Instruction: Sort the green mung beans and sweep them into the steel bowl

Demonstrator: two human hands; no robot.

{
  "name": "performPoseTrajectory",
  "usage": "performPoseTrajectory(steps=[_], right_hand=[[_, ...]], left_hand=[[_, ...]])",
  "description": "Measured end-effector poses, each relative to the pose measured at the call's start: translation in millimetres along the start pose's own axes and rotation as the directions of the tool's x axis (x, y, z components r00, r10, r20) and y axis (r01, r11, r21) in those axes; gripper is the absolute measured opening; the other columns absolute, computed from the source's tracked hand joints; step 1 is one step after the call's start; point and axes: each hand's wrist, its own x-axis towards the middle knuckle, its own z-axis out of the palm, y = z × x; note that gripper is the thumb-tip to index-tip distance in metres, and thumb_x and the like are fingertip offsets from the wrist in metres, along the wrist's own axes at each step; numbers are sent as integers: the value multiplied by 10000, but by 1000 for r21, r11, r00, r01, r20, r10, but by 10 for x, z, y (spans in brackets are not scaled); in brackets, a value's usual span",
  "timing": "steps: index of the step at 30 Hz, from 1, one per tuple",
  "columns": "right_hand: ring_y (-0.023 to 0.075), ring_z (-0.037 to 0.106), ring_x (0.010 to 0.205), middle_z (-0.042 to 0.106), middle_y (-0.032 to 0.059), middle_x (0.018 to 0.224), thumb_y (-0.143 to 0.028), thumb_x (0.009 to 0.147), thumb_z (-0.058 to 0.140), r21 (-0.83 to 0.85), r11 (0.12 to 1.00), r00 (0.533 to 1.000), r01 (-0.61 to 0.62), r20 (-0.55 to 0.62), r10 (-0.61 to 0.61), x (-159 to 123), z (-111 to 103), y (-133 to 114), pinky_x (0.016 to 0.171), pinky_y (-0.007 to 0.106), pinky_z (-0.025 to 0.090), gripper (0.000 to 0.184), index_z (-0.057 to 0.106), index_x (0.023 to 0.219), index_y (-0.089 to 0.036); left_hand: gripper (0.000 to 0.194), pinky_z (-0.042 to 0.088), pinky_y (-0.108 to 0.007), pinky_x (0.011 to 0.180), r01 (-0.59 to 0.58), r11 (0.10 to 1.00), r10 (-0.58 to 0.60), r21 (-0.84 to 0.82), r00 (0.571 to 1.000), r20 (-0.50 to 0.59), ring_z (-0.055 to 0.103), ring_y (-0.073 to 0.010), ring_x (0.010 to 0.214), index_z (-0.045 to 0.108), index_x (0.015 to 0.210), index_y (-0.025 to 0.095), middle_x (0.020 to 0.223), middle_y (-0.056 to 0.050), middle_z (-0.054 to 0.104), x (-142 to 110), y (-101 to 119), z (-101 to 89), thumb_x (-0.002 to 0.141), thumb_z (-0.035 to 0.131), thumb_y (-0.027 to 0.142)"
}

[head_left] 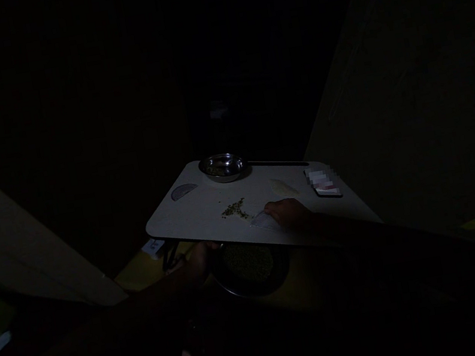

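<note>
My right hand (289, 212) is closed on a clear half-round protractor (263, 220), held low over the white tabletop (204, 226) near its front edge. Just left of it lies a scatter of small greenish beans or grains (233, 209). Below that edge, my left hand (201, 262) grips the rim of a dark round bowl (234, 288). Many similar green grains (249, 261) fill the bowl's bottom. Dim light hides much of both hands' fingers.
A shiny metal bowl (223, 171) with some grains stands at the back. Also on the tabletop are a second protractor (184, 192), a pale flat patch (283, 187) and a phone-like object (324, 183). A wall (413, 112) rises at right.
</note>
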Motion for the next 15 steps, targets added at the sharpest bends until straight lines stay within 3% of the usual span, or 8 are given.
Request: performPoseTrajectory(steps=[15], right_hand=[[183, 525, 702, 571, 71, 795, -299, 777, 180, 50, 996, 997, -78, -6, 78, 332, -124, -338, 556, 274, 352, 327, 468, 896, -202]], left_hand=[[19, 344, -265, 415, 4, 1000, -4, 24, 1000, 0, 415, -123, 356, 467, 449, 157, 353, 16, 442, -25, 16, -23, 461, 463, 143]])
